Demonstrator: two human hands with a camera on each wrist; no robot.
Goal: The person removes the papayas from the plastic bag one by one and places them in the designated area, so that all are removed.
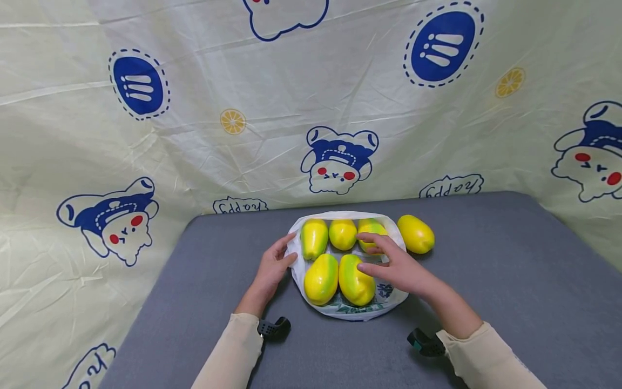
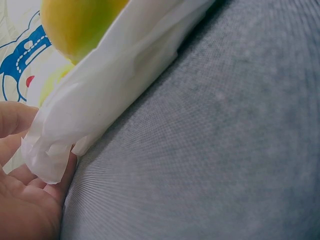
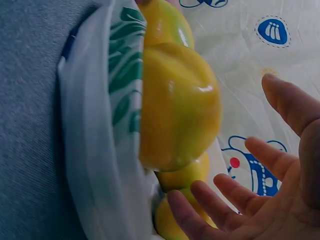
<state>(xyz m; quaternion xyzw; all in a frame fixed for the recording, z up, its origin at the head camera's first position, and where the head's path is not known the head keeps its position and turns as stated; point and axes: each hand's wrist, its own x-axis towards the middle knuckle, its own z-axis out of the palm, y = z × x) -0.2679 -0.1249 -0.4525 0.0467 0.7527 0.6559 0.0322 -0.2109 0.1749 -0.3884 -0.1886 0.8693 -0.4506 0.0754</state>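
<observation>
covered and cropped
the right hand (image 1: pixel 394 265) hides part of one fruit (image 1: pixel 371 223) in the bag (image 1: pixel 381 303), whose dark printing (image 1: pixel 385 290) is illegibly small; the left wrist view cuts off the left hand (image 2: pixel 25 205).

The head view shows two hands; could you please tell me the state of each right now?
Left hand: holding the edge of the white bag between thumb and fingers.
Right hand: open, over the bag, holding nothing.

Bench (image 1: pixel 510 281): top surfaced in dark grey woven fabric, far corners rounded. Behind it, a creased, cream-coloured cloth backdrop (image 1: pixel 291 81), printed with solid blue oval emblems (image 1: pixel 138 85) in dashed outlines, orange citrus slices (image 1: pixel 233 121), blue-capped, red-cheeked cartoon heads (image 1: pixel 342 160) and blue-outlined lettering patches (image 1: pixel 240 205).
</observation>
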